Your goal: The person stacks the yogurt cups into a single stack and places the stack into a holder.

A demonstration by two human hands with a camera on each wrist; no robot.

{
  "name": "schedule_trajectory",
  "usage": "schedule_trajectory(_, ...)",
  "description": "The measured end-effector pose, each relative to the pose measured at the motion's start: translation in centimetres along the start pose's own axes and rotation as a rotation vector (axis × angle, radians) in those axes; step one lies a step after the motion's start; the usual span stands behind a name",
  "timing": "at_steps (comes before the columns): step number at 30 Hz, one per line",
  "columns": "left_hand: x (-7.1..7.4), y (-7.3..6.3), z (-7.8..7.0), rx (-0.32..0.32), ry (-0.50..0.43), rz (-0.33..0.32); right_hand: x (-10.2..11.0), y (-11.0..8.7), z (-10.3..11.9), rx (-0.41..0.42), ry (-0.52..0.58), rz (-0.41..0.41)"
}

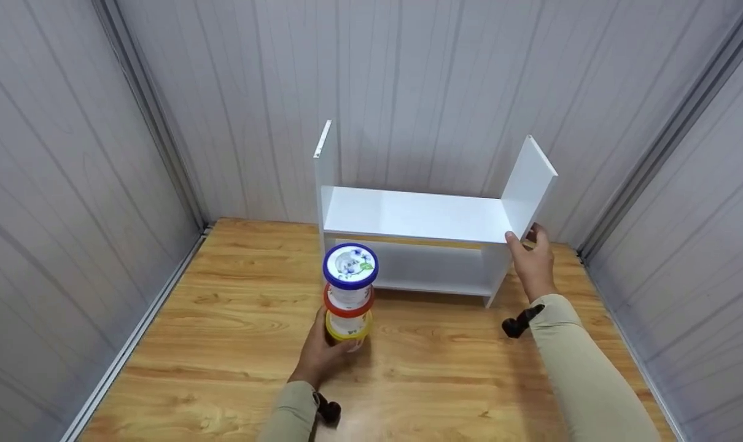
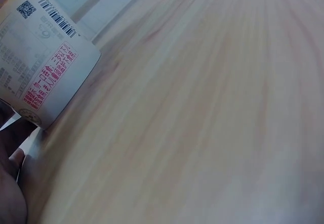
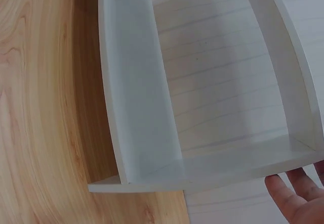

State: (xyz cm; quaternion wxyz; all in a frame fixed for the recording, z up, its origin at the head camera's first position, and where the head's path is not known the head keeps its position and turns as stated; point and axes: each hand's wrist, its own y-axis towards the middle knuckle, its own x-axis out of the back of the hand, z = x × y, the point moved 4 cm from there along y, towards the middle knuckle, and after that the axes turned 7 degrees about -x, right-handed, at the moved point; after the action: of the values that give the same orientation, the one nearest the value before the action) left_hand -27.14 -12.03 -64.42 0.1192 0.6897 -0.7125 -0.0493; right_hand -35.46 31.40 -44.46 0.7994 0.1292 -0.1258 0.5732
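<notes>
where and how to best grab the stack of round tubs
Probably the yellow-lidded white bottom tub, from the left, where the left hand holds it: its wall is round, and the red-lidded tub and blue-lidded tub sit above.

Bright light fills the head view, leaving a pale sheen on the shelf unit. Wrist views look dimmer — the left softens the surface, the right bows the shelf unit's edges.

this seems a small booth-like place, of which kind exactly i cannot tell: pale, streaked wall panels close three sides, grey metal strips follow the corners, and a wood-grain surface lies between.
</notes>
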Motion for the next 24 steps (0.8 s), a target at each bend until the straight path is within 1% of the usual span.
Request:
schedule_trajectory(2, 0.0, 0.1, -0.1, -0.010, -0.018, -0.001, -0.1, 0.1, -0.1, -0.025, 0.013, 0.005)
schedule_trajectory(6, 0.1, 0.3, 0.0, -0.006, -0.029, -0.003, -0.3, 0.3, -0.3, -0.100, 0.042, 0.030)
schedule_trajectory(9, 0.2, 0.2, 0.1, 0.014, -0.012, -0.016, -0.6, 0.4, -0.5, -0.147, 0.065, 0.047)
schedule_trajectory(13, 0.2, 0.0, 0.0, 0.039, 0.012, -0.027, -0.7, 0.5, -1.0, -0.186, 0.085, 0.051)
schedule_trajectory(17, 0.1, -0.1, -0.1, 0.048, 0.012, -0.024, -0.8, 0.5, -1.3, -0.203, 0.099, 0.051)
schedule_trajectory(24, 0.3, -0.2, -0.3, 0.036, -0.002, -0.017, -1.1, 0.7, -1.2, -0.199, 0.126, 0.051)
